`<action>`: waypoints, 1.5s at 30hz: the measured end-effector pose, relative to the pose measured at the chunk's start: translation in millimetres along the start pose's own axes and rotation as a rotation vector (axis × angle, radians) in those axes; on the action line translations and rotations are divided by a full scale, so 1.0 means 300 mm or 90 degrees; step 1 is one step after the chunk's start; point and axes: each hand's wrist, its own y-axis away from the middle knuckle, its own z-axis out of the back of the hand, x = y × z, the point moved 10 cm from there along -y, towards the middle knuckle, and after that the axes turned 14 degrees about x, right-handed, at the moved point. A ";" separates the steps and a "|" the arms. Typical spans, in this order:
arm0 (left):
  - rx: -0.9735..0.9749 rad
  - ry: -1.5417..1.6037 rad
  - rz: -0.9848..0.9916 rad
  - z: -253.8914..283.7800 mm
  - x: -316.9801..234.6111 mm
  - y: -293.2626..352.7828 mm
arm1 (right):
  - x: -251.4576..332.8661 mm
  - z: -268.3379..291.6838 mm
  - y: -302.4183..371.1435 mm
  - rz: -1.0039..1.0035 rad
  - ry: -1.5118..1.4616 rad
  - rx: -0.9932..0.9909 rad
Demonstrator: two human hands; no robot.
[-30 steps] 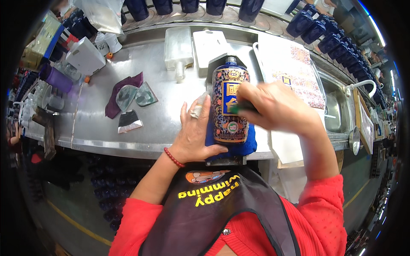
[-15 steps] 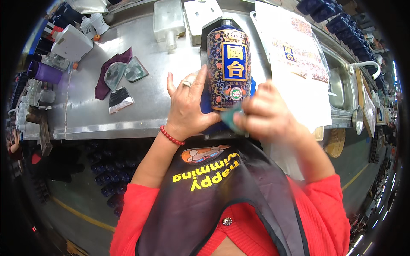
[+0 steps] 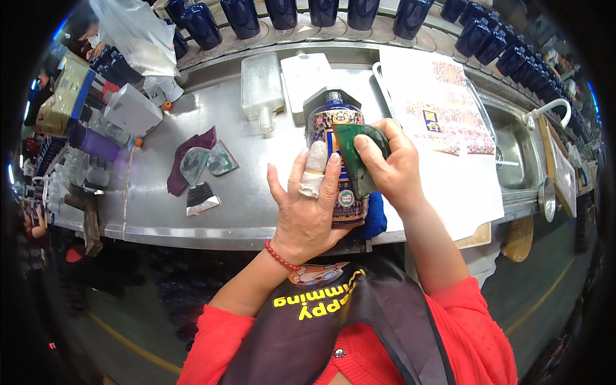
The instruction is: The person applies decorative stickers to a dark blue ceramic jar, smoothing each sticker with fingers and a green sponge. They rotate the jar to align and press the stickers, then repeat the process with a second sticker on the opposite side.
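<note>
Steel surface (image 3: 256, 192): spans the view from left to right, front edge curved just ahead of the black apron (image 3: 333, 327). Open room: bare steel between the maroon cloth (image 3: 192, 154) and the left hand, down to the front edge. Right side taken by large printed label sheets (image 3: 443, 128), lower white margin reaching the front edge; steel sink (image 3: 513, 160) beyond them. Back edge lined with a row of dark blue bottles (image 3: 282, 13). Left end crowded: white dispenser box (image 3: 131, 110), purple cup (image 3: 93, 141), cartons.

Two clear flat bottles (image 3: 262, 83) lying near the back, just behind the decorated blue bottle (image 3: 340, 167).

Decorated blue bottle: at centre, near the front edge, lying on a blue cloth (image 3: 375, 218), neck toward the back row.

Left hand (image 3: 311, 212): cupped against the left flank of the bottle, fingers (image 3: 316, 168) spread and extended, one wrapped in white tape; red bead bracelet at the wrist.

Right hand (image 3: 391, 163): fingers closed on a green scraper pad (image 3: 353, 154), pressed flat on the bottle's front label.

Small items left of centre: two greenish pads (image 3: 205, 160) on the maroon cloth, silver-black scraper (image 3: 202, 196) just in front, all well apart from the hands.
</note>
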 end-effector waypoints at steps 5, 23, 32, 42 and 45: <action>0.001 0.051 -0.019 -0.015 0.025 0.002 | -0.129 0.064 0.037 -0.168 -0.171 -0.167; 0.041 0.100 -0.035 -0.052 0.063 0.039 | -0.251 0.014 0.180 -0.154 -0.445 -0.190; 0.077 -0.126 -0.124 0.004 -0.092 -0.001 | -0.259 -0.004 0.240 -0.101 -0.566 -0.170; 0.112 -0.124 -0.314 -0.006 -0.185 0.032 | -0.238 0.011 0.239 -0.159 -0.528 -0.165; 0.017 -0.016 -0.093 0.057 -0.057 0.010 | -0.181 -0.003 0.176 -0.135 -0.520 -0.166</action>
